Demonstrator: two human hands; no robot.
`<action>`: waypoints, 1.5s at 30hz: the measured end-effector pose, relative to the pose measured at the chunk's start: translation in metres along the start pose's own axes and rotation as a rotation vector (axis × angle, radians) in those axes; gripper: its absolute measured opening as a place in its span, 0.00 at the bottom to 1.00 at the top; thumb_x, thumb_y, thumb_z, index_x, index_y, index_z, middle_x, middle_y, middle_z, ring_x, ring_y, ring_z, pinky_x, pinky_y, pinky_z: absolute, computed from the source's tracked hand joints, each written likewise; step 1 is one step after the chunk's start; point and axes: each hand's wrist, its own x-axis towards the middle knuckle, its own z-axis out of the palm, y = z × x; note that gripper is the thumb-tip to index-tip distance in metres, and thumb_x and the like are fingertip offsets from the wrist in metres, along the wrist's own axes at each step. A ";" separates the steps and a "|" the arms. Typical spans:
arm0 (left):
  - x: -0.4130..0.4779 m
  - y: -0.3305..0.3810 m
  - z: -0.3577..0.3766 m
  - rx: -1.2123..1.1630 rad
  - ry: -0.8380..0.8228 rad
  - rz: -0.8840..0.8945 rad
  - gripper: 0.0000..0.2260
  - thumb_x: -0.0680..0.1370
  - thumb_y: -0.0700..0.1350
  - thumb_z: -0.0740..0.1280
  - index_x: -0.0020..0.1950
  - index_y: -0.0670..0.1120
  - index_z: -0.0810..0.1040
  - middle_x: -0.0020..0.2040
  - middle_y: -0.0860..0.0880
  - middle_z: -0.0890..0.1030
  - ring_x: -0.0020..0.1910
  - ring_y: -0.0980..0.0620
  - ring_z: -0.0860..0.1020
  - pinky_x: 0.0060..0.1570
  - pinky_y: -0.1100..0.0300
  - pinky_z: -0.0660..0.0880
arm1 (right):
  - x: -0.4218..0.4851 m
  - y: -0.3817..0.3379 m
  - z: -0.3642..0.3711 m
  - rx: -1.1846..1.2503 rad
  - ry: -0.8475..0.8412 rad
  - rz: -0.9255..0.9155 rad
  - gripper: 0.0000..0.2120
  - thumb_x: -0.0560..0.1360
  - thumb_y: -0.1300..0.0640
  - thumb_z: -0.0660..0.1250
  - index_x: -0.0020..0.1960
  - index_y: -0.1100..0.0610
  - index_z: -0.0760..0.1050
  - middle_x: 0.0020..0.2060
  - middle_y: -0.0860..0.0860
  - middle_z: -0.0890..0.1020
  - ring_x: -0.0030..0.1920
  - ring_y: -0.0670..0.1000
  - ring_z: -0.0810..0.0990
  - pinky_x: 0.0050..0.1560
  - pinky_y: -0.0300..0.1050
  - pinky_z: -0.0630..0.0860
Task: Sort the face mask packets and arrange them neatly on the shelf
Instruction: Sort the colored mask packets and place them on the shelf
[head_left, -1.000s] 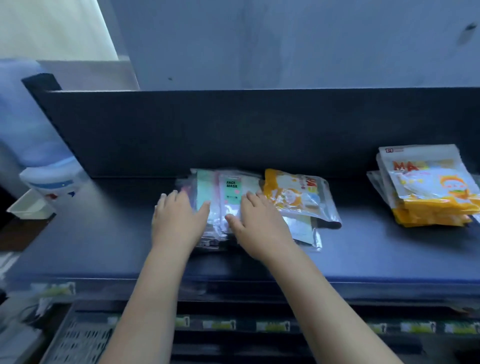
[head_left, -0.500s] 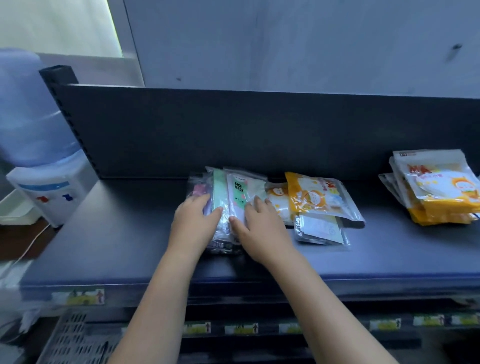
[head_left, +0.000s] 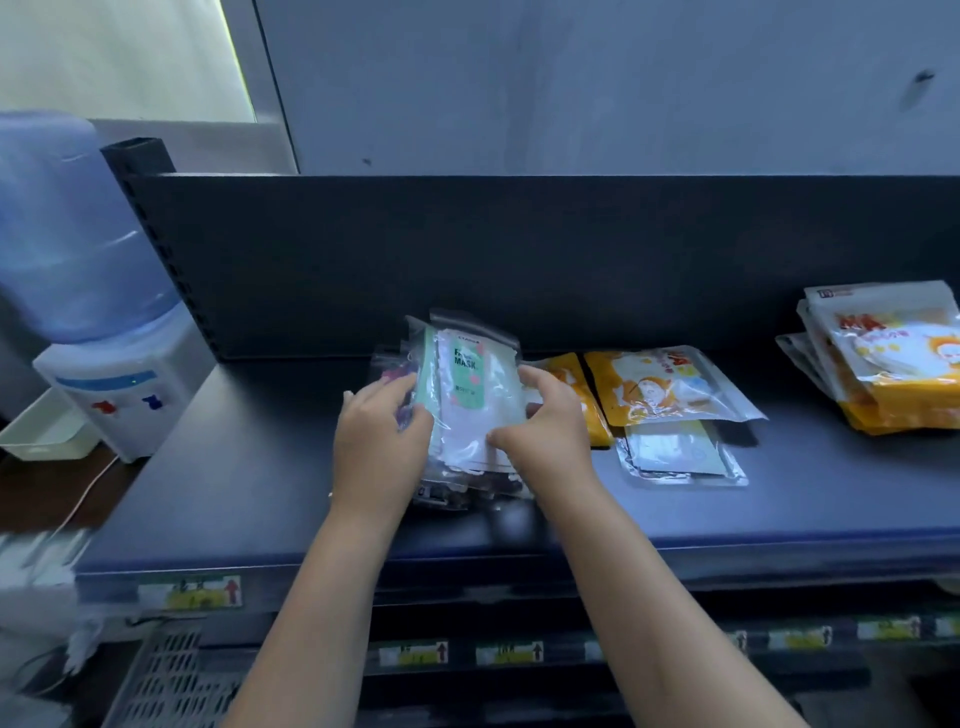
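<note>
A bundle of clear face mask packets (head_left: 467, 410) is clasped between both hands above the middle of the dark shelf (head_left: 249, 467). The left hand (head_left: 382, 436) is curled against the bundle's left edge and the right hand (head_left: 545, 431) is cupped against its right edge, thumb at the lower corner, so that the loose, slippery packets are squeezed together. The bundle is tilted up toward the back panel (head_left: 571, 260), its lower edge at or just above the shelf; contact cannot be told. This hold is judged to serve for squaring the edges, or for lifting the set as one, since the packets are fanned unevenly at the top.

The front packet shows a green "MASK" label (head_left: 470, 376), which marks this bundle as one kind. Just to its right, two orange cartoon-printed packets (head_left: 670, 384) lie flat and partly overlap a pale clear packet (head_left: 680, 454), still mixed. Well apart at the far right, a stack of orange-and-white packets (head_left: 893, 364) is already gathered, presumably as a sorted group.

A water dispenser (head_left: 104, 332) stands beside the shelf's left end.
</note>
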 end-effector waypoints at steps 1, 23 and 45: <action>-0.002 0.002 -0.002 -0.023 0.023 -0.004 0.12 0.77 0.38 0.65 0.56 0.48 0.84 0.51 0.51 0.85 0.52 0.45 0.81 0.79 0.59 0.49 | 0.002 0.001 -0.001 0.058 0.004 0.021 0.35 0.65 0.66 0.74 0.65 0.39 0.72 0.65 0.51 0.77 0.56 0.52 0.83 0.42 0.47 0.84; 0.006 0.002 -0.019 -0.725 0.067 -0.248 0.14 0.81 0.33 0.67 0.63 0.46 0.82 0.59 0.47 0.87 0.62 0.46 0.84 0.64 0.41 0.79 | 0.005 -0.030 0.022 0.198 -0.273 0.180 0.41 0.61 0.43 0.86 0.66 0.49 0.69 0.61 0.48 0.81 0.58 0.49 0.83 0.59 0.53 0.82; 0.033 0.005 -0.030 -1.054 0.078 -0.348 0.20 0.80 0.32 0.69 0.70 0.45 0.76 0.60 0.43 0.86 0.57 0.41 0.85 0.61 0.39 0.79 | 0.045 -0.024 -0.054 0.747 -0.052 0.140 0.12 0.83 0.65 0.66 0.65 0.58 0.79 0.55 0.57 0.88 0.52 0.58 0.87 0.49 0.61 0.87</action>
